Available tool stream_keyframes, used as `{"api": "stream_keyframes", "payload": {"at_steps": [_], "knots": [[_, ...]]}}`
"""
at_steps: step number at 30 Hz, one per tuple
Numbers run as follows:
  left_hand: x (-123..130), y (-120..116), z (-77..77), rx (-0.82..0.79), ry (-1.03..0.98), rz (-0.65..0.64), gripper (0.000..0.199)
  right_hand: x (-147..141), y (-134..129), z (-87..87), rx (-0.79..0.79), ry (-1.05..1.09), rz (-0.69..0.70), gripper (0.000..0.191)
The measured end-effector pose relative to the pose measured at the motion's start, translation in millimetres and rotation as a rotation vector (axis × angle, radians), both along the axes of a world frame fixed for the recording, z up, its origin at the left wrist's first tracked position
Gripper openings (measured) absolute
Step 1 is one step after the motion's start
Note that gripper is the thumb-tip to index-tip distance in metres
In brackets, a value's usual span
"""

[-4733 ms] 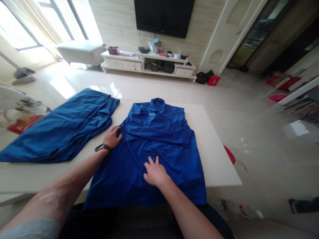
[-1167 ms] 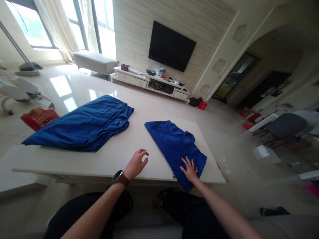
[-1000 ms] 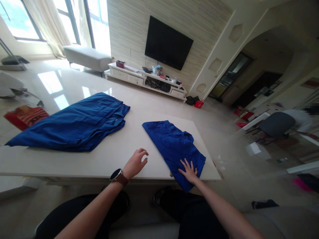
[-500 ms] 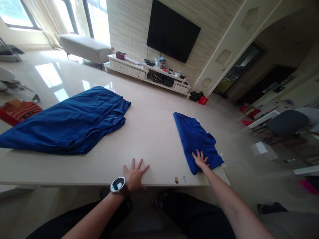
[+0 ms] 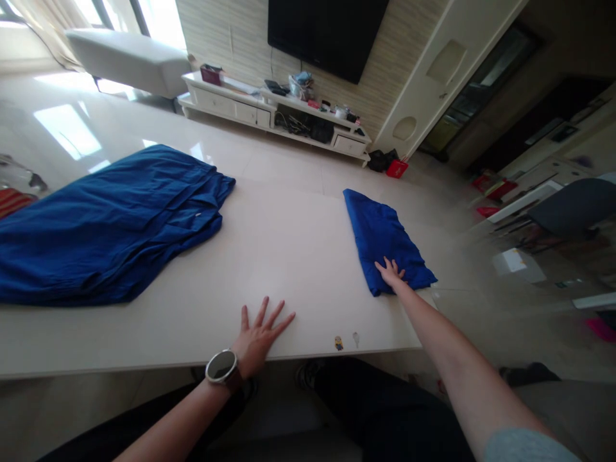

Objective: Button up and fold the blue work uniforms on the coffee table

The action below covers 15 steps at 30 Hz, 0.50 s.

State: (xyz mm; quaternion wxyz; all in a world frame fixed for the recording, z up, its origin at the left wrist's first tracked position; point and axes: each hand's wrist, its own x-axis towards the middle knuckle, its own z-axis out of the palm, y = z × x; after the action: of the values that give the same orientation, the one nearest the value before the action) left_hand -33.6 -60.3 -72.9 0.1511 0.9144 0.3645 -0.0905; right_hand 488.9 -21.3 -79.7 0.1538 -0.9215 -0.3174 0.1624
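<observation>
The right hand (image 5: 392, 273), fingers apart, touches the folded shirt (image 5: 385, 240) by the table's (image 5: 289, 256) right edge; left hand (image 5: 257, 340) spread at the near edge. Trousers (image 5: 110, 224) are cut off at left.

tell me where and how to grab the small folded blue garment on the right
Probably grip the long, straight left edge of the small folded blue garment, coming from the left with the left hand, fingers underneath and thumb on top. That edge faces bare tabletop, while the opposite side looks more uneven. The right hand rests on the near end and could steady it.
</observation>
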Motion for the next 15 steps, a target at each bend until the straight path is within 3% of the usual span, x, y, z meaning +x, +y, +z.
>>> {"api": "stream_keyframes", "payload": {"at_steps": [3, 5, 9, 12, 15], "knots": [[0.3, 0.0, 5.9, 0.023, 0.038, -0.001, 0.123, 2.2, -27.0, 11.0, 0.133, -0.019, 0.187, 0.06], [0.6, 0.4, 8.0, 0.015, 0.035, -0.01, 0.121, 6.1, -58.9, 20.9, 0.176, -0.055, 0.24, 0.051], [1.4, 1.2, 9.1, 0.012, 0.003, -0.012, 0.117, 21.6, -157.2, 42.9, 0.204, -0.212, 0.181, 0.038], [2.0, 2.1, 9.5, 0.002, -0.009, -0.018, 0.118, 28.9, -247.8, 49.8, -0.002, -0.3, 0.164, 0.033], [2.4, 3.1, 10.7, -0.005, 0.0, -0.035, 0.123, 20.3, -327.0, 38.2, -0.199, -0.218, 0.149, 0.025]]}}
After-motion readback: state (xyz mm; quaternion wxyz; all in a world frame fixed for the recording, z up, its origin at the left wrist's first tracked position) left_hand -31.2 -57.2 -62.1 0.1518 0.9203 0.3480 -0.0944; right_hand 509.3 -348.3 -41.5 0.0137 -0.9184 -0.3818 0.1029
